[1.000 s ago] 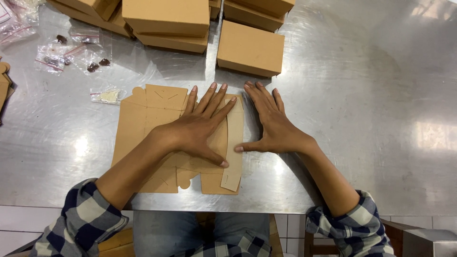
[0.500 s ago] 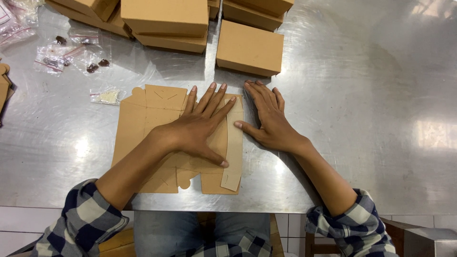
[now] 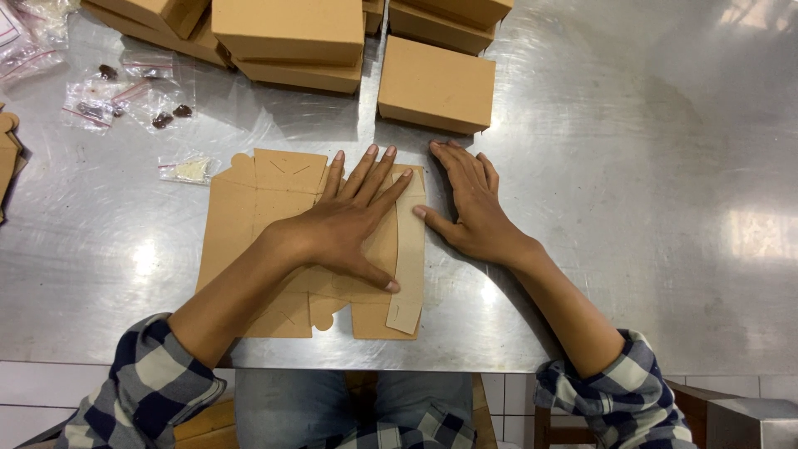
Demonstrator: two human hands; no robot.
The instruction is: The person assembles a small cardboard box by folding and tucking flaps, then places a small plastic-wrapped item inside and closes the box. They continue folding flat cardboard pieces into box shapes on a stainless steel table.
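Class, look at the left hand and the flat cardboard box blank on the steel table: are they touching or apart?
Touching. The head view shows the left hand lying palm-down with spread fingers directly on the flat cardboard box blank, with no gap visible.

- I saw a brushed steel table (image 3: pixel 648 166) that filled most of the view, with bright light glare at 3 o'clock.
- White floor tiles (image 3: pixel 50 391) showed at 7 o'clock.
- A wooden stool (image 3: pixel 204 420) sat at 6 o'clock.

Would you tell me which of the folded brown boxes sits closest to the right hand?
The single box standing alone just beyond the right hand fingertips; the other boxes are stacked farther left and back.
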